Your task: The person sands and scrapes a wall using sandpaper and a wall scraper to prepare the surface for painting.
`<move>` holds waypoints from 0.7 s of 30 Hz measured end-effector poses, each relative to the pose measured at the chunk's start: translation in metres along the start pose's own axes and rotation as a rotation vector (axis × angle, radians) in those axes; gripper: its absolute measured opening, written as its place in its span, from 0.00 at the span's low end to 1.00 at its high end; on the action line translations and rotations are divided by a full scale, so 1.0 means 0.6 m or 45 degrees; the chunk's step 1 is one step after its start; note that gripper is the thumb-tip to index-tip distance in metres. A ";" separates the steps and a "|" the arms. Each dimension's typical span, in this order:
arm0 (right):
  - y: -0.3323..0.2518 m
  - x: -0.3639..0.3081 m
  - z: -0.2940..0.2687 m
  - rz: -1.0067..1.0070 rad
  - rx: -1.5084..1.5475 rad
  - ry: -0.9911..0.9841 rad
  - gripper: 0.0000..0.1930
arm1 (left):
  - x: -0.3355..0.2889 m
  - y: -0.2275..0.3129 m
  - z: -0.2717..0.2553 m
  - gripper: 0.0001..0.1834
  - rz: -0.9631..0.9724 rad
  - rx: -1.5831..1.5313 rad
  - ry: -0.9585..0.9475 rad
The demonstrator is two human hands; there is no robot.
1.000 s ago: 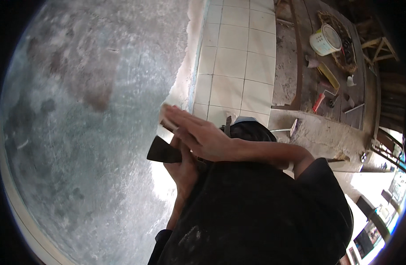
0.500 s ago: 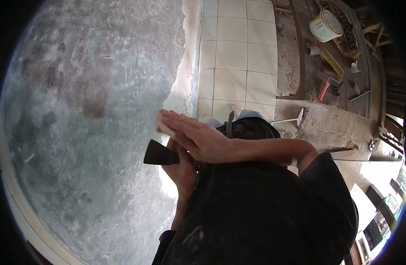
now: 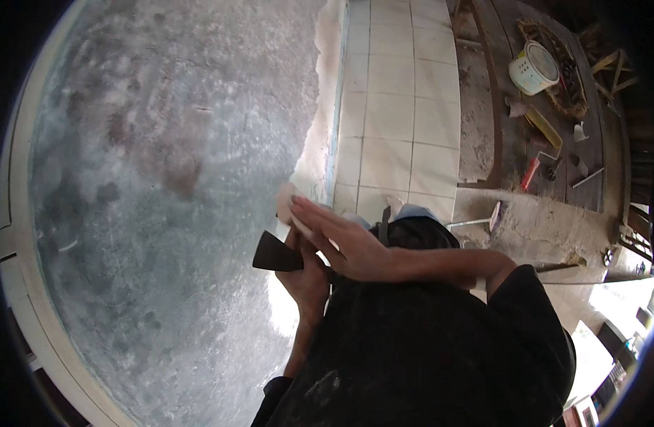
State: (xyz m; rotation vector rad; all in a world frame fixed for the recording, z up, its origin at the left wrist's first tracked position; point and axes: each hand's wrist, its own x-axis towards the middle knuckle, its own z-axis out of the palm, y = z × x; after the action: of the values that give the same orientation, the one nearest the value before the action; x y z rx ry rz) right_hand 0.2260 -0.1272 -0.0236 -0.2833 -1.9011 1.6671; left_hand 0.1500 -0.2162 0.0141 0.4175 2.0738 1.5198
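My left hand (image 3: 307,283) grips a scraper (image 3: 275,254) with a wide dark blade; its handle is hidden in my fingers. Above and across it comes my right hand (image 3: 352,245), fingers stretched and pressed together over a pale, thin, folded-looking piece (image 3: 287,201), perhaps sandpaper. This piece sticks out past the fingertips, in front of the mottled grey wall (image 3: 142,270). Whether it touches the wall or the scraper, I cannot tell. Both hands are close together beside the wall's ragged pale edge strip (image 3: 314,160).
Pale tiles (image 3: 389,107) run alongside the wall. To the right, dark boards (image 3: 508,135) hold a white bucket (image 3: 530,75), a yellow strip-like thing (image 3: 545,130) and a red-handled paint roller frame (image 3: 531,174). A long-handled tool (image 3: 495,217) lies near my knees.
The view has shifted, so wall, tiles and tools appear farther right. Both hands stay close together with the same things in them; the right hand has moved slightly over the scraper.
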 end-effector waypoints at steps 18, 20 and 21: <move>0.122 0.036 -0.064 0.627 0.383 0.583 0.15 | 0.049 -0.058 0.004 0.17 -0.147 0.302 -0.183; 0.151 0.018 -0.085 0.686 0.272 0.603 0.15 | 0.068 -0.110 -0.023 0.17 -0.172 0.311 -0.122; 0.156 0.007 -0.097 0.773 0.153 0.536 0.17 | 0.074 -0.135 -0.041 0.16 -0.156 0.326 -0.116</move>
State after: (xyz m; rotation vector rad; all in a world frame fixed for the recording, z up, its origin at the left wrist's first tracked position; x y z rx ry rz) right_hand 0.2345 -0.0587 -0.1096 -1.1553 -1.4654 1.8877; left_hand 0.1049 -0.2376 -0.0675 0.4364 2.1861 1.1487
